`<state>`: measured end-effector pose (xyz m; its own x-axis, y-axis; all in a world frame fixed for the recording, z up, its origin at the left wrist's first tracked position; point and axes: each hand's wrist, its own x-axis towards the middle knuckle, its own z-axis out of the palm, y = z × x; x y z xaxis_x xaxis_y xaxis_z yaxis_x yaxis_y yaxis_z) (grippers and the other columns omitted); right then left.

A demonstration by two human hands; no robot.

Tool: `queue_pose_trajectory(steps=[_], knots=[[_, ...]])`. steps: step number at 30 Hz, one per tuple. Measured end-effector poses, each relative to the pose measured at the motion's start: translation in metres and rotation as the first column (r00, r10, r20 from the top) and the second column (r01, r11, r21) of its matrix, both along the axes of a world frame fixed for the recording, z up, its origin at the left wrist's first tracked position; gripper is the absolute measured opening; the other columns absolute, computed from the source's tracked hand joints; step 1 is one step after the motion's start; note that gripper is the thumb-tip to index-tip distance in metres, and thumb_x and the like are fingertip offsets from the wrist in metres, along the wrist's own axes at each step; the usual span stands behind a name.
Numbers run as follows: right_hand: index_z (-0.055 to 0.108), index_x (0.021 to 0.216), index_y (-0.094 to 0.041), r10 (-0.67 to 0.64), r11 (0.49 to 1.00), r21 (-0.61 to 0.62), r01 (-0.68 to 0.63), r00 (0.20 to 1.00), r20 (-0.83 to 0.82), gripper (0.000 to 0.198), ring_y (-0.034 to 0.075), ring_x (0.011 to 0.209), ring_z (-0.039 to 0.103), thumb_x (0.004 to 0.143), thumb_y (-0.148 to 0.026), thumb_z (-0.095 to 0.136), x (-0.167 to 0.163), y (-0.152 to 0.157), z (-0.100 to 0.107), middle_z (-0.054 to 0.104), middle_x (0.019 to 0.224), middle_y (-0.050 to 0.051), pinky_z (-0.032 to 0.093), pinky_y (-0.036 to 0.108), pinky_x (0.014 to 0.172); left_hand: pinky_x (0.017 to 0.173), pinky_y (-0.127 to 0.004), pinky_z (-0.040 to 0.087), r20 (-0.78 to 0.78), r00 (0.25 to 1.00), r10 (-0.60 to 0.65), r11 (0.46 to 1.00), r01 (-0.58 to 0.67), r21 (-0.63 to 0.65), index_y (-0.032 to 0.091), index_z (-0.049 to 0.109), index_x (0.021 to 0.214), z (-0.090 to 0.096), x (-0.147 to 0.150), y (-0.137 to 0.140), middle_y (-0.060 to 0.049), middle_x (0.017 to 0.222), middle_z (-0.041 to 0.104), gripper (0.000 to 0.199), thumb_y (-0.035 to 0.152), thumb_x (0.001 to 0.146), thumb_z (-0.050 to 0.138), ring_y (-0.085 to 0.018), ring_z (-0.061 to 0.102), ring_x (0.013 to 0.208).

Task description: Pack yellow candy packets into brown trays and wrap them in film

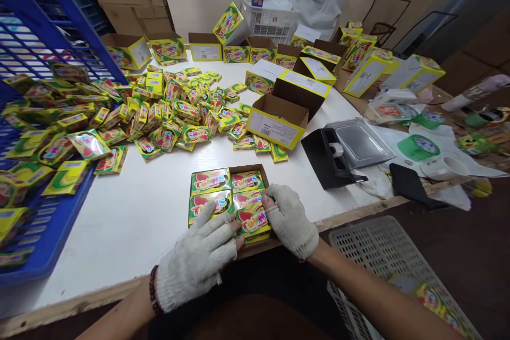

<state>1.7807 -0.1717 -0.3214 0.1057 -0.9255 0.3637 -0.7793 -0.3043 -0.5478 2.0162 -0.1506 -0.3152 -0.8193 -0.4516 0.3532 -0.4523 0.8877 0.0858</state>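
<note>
An open carton (263,170) near the table's front edge holds small yellow-green packets with watermelon pictures in two columns. My left hand (195,255), in a white fingerless glove, reaches over the carton's left side. Its fingers are stretched and apart, the index across the left packets, other fingertips touching the left edge of the front right packet (251,221). At the carton's right wall, my right hand (292,218), gloved alike, is closed, its thumb at that packet's upper right edge. Its other fingers are partly hidden.
A large pile of loose packets (171,109) spreads from a tipped blue crate (75,212). Display cartons (205,52) line the back, one open carton (279,128) nearer. A black tape dispenser (324,156) and green tape (418,147) lie right. A pale crate (370,239) sits below.
</note>
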Motion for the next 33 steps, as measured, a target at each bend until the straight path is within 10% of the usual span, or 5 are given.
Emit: queue_pose_trajectory(steps=[14,18,23,28,33], knots=[[0.062,0.11,-0.016,0.395,0.913,0.25,-0.322,0.85,-0.348,0.037,0.04,0.133,0.034,0.084,-0.042,0.061,-0.003,-0.009,0.009,0.052,0.131,0.018,0.029,0.06,0.103,0.114,-0.054,0.028,0.08,0.996,-0.027,0.997,0.021,0.075,0.018,0.052,0.128,0.022,-0.003,-0.001,-0.011,0.124,0.063,0.053,0.049,0.085,0.057,-0.029,0.052,0.122],[0.058,0.105,-0.018,0.082,0.979,0.191,-0.068,0.994,-0.068,0.02,0.022,0.105,0.057,0.088,-0.022,0.049,-0.034,-0.066,0.008,0.061,0.111,0.011,0.044,0.038,0.093,0.116,-0.053,0.025,0.088,0.995,-0.055,0.996,0.049,0.068,0.018,0.046,0.136,0.01,0.006,0.0,-0.013,0.136,0.056,0.062,0.051,0.085,0.056,-0.031,0.042,0.134],[0.053,0.109,-0.015,-0.302,0.869,0.338,0.361,0.929,-0.216,0.046,0.026,0.099,0.058,0.074,-0.04,0.069,-0.048,-0.138,-0.021,0.055,0.115,0.015,0.046,0.035,0.086,0.108,-0.044,0.04,-0.062,0.998,0.021,0.979,-0.008,0.205,0.023,0.053,0.125,0.04,0.009,0.005,-0.008,0.121,0.065,0.047,0.049,0.086,0.057,-0.026,0.056,0.118],[0.052,0.104,-0.016,-0.307,0.865,0.354,0.355,0.933,-0.187,0.04,0.027,0.102,0.057,0.069,-0.027,0.069,-0.048,-0.152,-0.028,0.057,0.112,0.016,0.045,0.036,0.089,0.078,-0.03,0.052,-0.082,0.989,0.123,0.954,-0.094,0.285,0.026,0.061,0.102,0.069,-0.016,0.004,-0.003,0.104,0.068,0.02,0.035,0.093,0.046,-0.019,0.063,0.093],[0.05,0.1,-0.02,-0.353,0.765,0.64,0.07,0.877,0.326,0.032,0.018,0.071,0.059,0.07,-0.023,0.06,-0.076,-0.118,0.0,0.06,0.085,0.005,0.051,0.03,0.063,0.109,-0.054,0.035,0.151,0.988,0.031,0.938,-0.081,0.338,0.02,0.06,0.116,0.048,-0.06,-0.005,-0.01,0.125,0.061,0.039,0.044,0.086,0.057,-0.03,0.055,0.115]])
